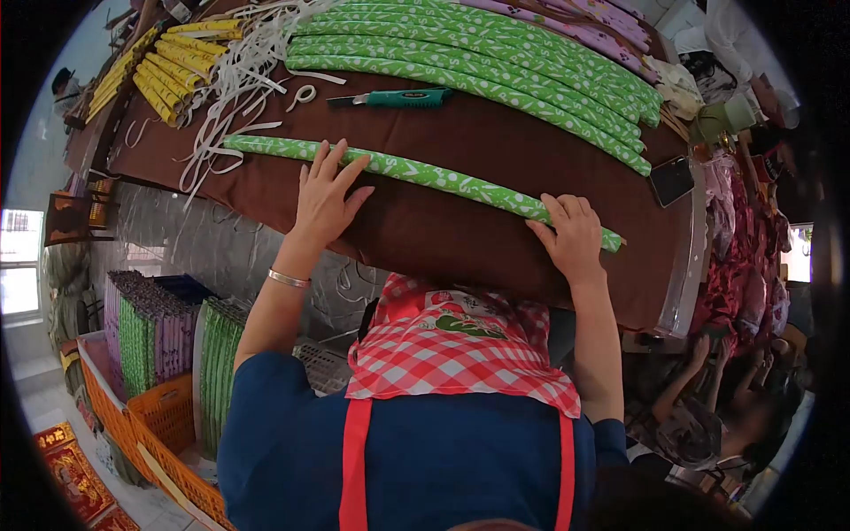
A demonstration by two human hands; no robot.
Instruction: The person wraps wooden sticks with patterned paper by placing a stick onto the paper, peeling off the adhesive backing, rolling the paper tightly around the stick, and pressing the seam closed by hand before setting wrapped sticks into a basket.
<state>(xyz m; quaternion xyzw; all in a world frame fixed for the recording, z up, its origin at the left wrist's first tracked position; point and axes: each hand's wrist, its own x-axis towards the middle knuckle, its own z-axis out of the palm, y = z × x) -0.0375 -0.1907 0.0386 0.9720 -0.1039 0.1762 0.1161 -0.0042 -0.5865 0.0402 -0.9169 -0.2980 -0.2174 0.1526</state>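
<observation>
A long, thin green roll (443, 179) with white printed letters and shapes lies slantwise across the brown cloth-covered table (425, 133). My left hand (329, 196) rests on its left part, with the fingers stretched out and apart and the thumb on the near side. Close to the roll's right end, my right hand (572, 234) curls its fingers over the top and holds it. Beyond the hands lies a green utility knife (403, 97) beside a small white ring of tape (304, 94). White strips (257, 71) are tangled around the roll's left end.
Several similar green rolls (478, 75) lie side by side at the back. Yellow rolls (181, 66) are at the back left, purple ones (575, 31) at the back right. A phone (672, 181) lies near the right edge. An orange crate (146, 451) stands below left; other people sit at lower right.
</observation>
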